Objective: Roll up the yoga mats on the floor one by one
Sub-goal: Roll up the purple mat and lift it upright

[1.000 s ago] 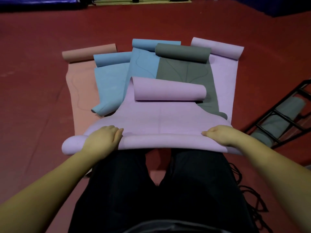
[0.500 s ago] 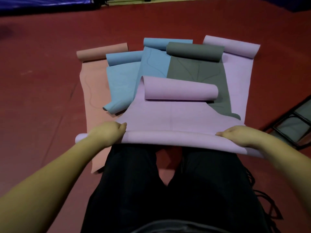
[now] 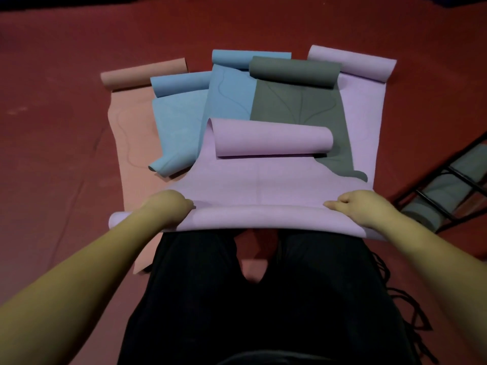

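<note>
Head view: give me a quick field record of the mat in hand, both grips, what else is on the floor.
mat in hand: lilac mat, near end rolled, far end curled
left hand: curled grip on the near roll
right hand: curled grip on the near roll
under it: grey mat, blue mats, pink mat, second lilac mat
at right: black rack holding a grey roll
</note>
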Available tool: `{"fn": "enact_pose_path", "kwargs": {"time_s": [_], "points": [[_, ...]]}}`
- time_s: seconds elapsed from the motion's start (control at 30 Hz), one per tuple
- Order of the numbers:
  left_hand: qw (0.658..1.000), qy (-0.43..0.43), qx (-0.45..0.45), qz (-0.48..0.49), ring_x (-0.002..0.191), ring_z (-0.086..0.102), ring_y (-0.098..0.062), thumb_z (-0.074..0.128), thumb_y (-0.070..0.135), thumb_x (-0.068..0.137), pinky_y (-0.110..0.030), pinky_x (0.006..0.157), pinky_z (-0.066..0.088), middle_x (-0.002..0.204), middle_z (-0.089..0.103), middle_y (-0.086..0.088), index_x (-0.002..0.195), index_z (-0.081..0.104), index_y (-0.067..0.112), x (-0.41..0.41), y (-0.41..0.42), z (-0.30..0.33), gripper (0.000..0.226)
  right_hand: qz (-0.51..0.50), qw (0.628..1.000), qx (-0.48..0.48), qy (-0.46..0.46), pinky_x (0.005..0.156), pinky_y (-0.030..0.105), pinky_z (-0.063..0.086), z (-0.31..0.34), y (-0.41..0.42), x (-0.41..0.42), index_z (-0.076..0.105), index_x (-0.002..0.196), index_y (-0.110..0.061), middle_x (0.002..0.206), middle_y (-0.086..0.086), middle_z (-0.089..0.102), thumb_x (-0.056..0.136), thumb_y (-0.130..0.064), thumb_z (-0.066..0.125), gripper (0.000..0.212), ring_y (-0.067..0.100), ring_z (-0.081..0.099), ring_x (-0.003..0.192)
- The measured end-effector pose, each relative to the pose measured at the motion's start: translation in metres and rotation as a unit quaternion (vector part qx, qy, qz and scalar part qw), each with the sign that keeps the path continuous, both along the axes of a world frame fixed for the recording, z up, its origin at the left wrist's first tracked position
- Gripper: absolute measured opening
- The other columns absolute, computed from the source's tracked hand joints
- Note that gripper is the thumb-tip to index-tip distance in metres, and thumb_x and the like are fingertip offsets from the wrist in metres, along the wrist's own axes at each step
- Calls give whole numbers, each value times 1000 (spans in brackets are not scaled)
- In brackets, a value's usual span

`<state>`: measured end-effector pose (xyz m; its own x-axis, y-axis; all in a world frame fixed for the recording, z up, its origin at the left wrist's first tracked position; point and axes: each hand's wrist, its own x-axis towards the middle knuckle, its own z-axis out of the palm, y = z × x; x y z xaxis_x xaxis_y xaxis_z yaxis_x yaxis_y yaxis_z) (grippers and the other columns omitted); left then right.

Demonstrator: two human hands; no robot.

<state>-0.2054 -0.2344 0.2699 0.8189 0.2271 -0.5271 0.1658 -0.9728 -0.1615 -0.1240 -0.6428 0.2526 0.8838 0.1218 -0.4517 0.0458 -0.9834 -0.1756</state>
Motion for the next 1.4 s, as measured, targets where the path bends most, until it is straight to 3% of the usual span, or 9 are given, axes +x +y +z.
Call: {"fn": "enact_pose_path", "kwargs": {"time_s": [0.07,0.23,0.4,0.57,0.83,1.0,1.13,1.23,1.4], "points": [[999,-40,-29,11,104,54,-29,41,29,103,-34,79,41,122,57,-11,139,45,21,-1,5,-5,37,-8,1000,-6,-25,59,32,34,-2,-1,1,58,70,-20,71,-3,55,92,-63,48,49,20,50,74],[984,-133,-98,60,82,52,-29,37,49,100,-35,67,37,83,55,-5,78,49,18,5,8,-12,39,19,998,-15,-57,62,33,38,-7,1,7,65,71,-17,77,2,61,90,-69,44,60,22,53,75],[970,-238,-30,26,69,47,-27,37,48,102,-32,58,31,63,43,-2,56,40,16,-9,-3,-7,57,12,997,-23,-78,59,35,34,-7,-1,3,58,63,-14,67,5,56,91,-68,44,62,21,48,69],[930,-363,-64,8,65,52,-32,42,46,100,-32,54,30,65,51,-8,55,52,7,-36,-8,-14,60,16,998,-21,-61,62,35,34,-5,1,4,57,62,-15,67,5,55,92,-67,44,61,25,50,74],[908,-399,-101,-77,72,49,-32,31,37,97,-45,67,44,72,58,-9,78,66,8,-57,-1,-40,49,21,988,-24,-148,57,36,30,-5,2,0,54,59,-11,59,4,50,94,-64,43,64,22,44,62],[932,-344,-101,-45,80,55,-35,20,42,94,-42,67,43,78,65,-11,86,71,8,-40,4,-39,62,4,975,18,-222,59,36,33,3,-4,-19,65,64,-3,55,5,46,97,-58,39,69,31,54,68],[928,-345,-139,16,89,54,-32,30,37,104,-38,73,38,81,61,-9,74,61,9,-26,-4,-31,51,32,948,51,-311,57,34,35,-1,-11,-51,59,66,-14,65,0,51,89,-63,31,62,28,53,68],[943,-293,-145,54,82,55,-31,28,40,105,-38,73,41,82,60,-11,73,59,10,-14,-4,-25,53,43,949,42,-310,67,39,45,-14,-10,-66,67,90,-10,86,8,63,91,-61,30,62,32,58,85],[965,-232,-114,34,87,57,-33,23,46,103,-38,76,42,86,61,-11,75,62,12,4,-1,-9,59,31,958,4,-286,65,38,37,-8,-4,-48,60,78,-12,82,7,59,91,-63,20,66,34,58,82]]}}
